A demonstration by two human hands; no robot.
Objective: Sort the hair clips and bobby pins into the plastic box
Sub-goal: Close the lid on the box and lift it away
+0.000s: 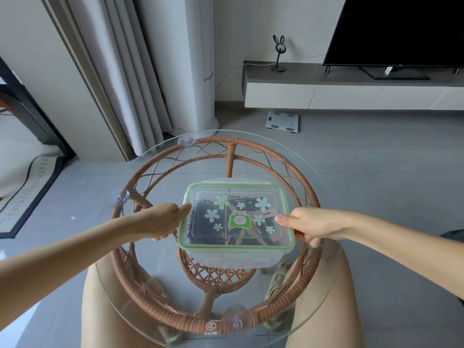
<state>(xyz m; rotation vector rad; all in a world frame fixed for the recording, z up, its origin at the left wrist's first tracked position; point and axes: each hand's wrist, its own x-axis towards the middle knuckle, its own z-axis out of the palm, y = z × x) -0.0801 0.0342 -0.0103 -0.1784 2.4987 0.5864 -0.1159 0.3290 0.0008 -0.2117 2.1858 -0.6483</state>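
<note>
A clear plastic box (pixel 236 257) with a green-rimmed lid sits on the round glass table (pixel 313 292). The lid is on and bears flower stickers and a green frog sticker. Through it I see dark bobby pins (pixel 198 234) in the left compartment and brown and dark hair clips (pixel 253 234) in the right one. My left hand (pixel 163 219) grips the box's left side, thumb on the lid's edge, fingers curled under the rim. My right hand (pixel 308 226) grips the right side the same way.
The glass top rests on a wicker frame (pixel 296 177) with suction cups. My knees are under the near edge. Beyond lie a grey tiled floor, a bathroom scale (pixel 282 121), curtains, a low TV cabinet (pixel 351 96) and a rug at left.
</note>
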